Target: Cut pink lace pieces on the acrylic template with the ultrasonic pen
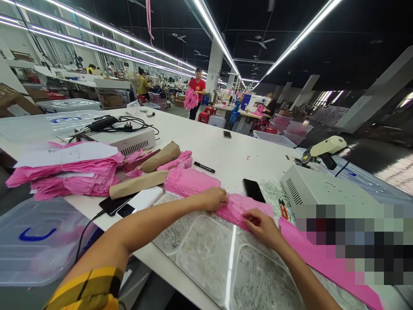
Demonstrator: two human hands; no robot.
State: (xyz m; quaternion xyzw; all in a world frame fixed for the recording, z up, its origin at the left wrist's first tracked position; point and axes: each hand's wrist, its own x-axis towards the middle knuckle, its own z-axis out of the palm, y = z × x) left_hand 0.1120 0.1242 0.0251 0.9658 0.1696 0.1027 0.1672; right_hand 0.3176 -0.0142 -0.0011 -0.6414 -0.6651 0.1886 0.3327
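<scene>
A small stack of pink fabric pieces (240, 206) lies on a clear plastic lid (206, 249) at the near edge of the white table (226, 155). My left hand (213, 199) rests closed on the stack's left end, fingers curled onto the cloth. My right hand (263, 226) pinches the stack's near right edge. A second, squarer stack of pink pieces (190, 181) sits just left of my left hand. A long pink strip (325, 258) runs off to the right under my right forearm.
Bundles of pink fabric (67, 172) and brown paper rolls (151, 170) lie at left beside a white box (129, 140) with cables. A black phone (254, 190), orange snips (284, 209), a marker (204, 167) and a grey machine (319, 189) sit nearby. People work at far tables.
</scene>
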